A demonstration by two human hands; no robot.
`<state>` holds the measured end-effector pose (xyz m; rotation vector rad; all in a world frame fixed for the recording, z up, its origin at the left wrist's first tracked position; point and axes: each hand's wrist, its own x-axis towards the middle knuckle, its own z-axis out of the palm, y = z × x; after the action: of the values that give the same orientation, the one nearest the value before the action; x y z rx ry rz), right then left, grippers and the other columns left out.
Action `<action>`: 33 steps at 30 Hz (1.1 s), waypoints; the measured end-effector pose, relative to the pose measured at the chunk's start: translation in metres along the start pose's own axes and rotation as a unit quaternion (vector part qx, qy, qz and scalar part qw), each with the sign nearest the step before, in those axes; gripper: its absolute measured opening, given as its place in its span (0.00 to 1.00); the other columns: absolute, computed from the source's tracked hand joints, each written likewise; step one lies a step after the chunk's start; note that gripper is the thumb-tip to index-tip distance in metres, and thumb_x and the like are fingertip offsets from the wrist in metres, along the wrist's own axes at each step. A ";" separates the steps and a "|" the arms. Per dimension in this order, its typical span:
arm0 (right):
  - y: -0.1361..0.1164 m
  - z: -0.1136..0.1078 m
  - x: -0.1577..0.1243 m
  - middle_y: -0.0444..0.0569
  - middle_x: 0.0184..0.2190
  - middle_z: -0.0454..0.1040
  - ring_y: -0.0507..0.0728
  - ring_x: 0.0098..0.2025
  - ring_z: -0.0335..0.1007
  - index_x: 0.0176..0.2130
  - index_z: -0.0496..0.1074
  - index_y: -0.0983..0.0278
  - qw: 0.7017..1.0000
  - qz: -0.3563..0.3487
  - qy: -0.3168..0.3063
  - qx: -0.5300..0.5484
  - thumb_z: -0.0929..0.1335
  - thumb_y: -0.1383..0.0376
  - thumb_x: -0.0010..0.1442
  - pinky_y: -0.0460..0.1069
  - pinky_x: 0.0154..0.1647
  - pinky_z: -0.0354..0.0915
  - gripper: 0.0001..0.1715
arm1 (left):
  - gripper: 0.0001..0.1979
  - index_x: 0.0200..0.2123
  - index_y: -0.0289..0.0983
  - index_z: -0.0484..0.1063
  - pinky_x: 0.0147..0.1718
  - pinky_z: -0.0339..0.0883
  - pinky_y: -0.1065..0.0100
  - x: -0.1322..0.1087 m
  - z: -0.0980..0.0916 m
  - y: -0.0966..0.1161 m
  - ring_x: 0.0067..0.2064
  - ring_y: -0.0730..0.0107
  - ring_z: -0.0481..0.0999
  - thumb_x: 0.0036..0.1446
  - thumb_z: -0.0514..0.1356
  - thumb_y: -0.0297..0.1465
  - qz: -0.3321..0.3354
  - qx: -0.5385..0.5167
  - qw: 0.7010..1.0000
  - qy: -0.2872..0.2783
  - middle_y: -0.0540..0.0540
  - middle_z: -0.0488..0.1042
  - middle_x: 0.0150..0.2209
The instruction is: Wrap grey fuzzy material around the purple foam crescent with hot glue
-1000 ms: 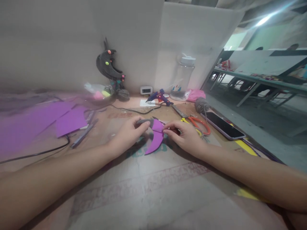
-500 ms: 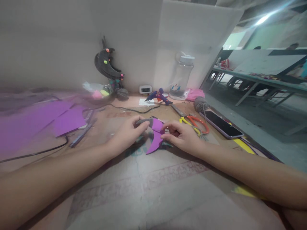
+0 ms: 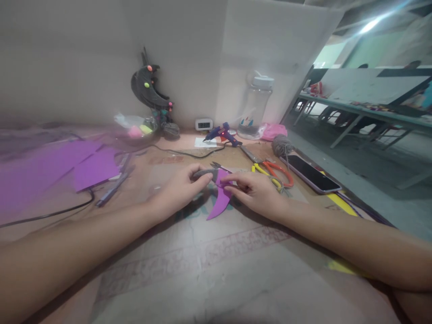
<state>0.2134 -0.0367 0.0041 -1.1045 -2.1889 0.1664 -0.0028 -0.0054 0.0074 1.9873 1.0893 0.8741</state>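
A purple crescent cut from a flat sheet [image 3: 219, 204] is held above the table, its upper end wrapped in grey yarn [image 3: 206, 172]. My left hand [image 3: 184, 184] grips that wrapped end between thumb and fingers. My right hand [image 3: 254, 191] is closed in a pinch against the crescent's upper part, thumb and index finger together. From the grey yarn ball [image 3: 281, 145] a strand runs down towards my right hand; its stretch at the fingertips is too thin to make out clearly. Small pointed scissors [image 3: 218, 165] lie partly hidden just behind the crescent.
Behind my hands are a blue glue gun [image 3: 222, 134], a small digital clock [image 3: 204, 124] and a clear bottle [image 3: 254, 108]. Orange-handled scissors [image 3: 278, 173] and a phone [image 3: 310, 173] lie right. Purple sheets [image 3: 96, 168] and a pen [image 3: 113, 191] lie left. A dark crescent ornament [image 3: 148, 87] stands behind.
My right fingertips have moved left across the face of the crescent. The crescent has shifted slightly right and down, and the small scissors behind show more.
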 end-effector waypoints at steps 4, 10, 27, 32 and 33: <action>0.002 0.001 0.001 0.42 0.25 0.72 0.49 0.24 0.63 0.39 0.75 0.62 0.999 0.046 -0.004 -0.001 0.69 0.62 0.61 0.45 0.27 0.57 0.07 | 0.11 0.31 0.37 0.67 0.29 0.59 0.70 0.001 0.001 -0.003 0.30 0.70 0.69 0.60 0.55 0.38 -0.004 -0.002 1.000 -0.012 0.52 0.70 0.27; 0.003 -0.003 -0.003 0.43 0.28 0.71 0.51 0.27 0.65 0.46 0.69 0.62 0.997 0.032 0.019 0.073 0.66 0.57 0.64 0.46 0.29 0.60 0.14 | 0.10 0.30 0.37 0.67 0.28 0.61 0.71 0.000 -0.001 0.004 0.31 0.70 0.70 0.60 0.56 0.38 -0.002 0.005 1.000 0.026 0.51 0.70 0.28; 0.003 0.001 0.007 0.42 0.22 0.65 0.51 0.27 0.60 0.27 0.69 0.65 0.989 0.096 -0.095 0.057 0.67 0.56 0.61 0.46 0.28 0.53 0.17 | 0.10 0.38 0.38 0.71 0.29 0.67 0.70 -0.005 0.000 0.008 0.32 0.67 0.76 0.61 0.55 0.38 -0.006 -0.032 0.999 -0.003 0.49 0.77 0.32; 0.004 0.002 0.008 0.42 0.21 0.64 0.50 0.26 0.59 0.24 0.64 0.64 0.988 0.095 -0.100 0.068 0.61 0.61 0.65 0.46 0.28 0.53 0.18 | 0.10 0.35 0.37 0.69 0.29 0.65 0.70 -0.002 0.000 0.006 0.32 0.68 0.74 0.60 0.56 0.39 -0.016 -0.035 0.999 0.007 0.50 0.74 0.31; 0.004 0.001 0.008 0.42 0.22 0.64 0.51 0.26 0.60 0.25 0.63 0.63 0.988 0.093 -0.096 0.073 0.61 0.61 0.66 0.46 0.29 0.54 0.19 | 0.10 0.34 0.38 0.69 0.29 0.65 0.70 -0.002 0.000 0.006 0.32 0.68 0.74 0.60 0.56 0.39 -0.014 -0.038 0.999 0.010 0.50 0.74 0.31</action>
<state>0.2117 -0.0278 0.0059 -1.2530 -2.1960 0.5263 -0.0015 -0.0090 0.0116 1.9001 1.0774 0.9080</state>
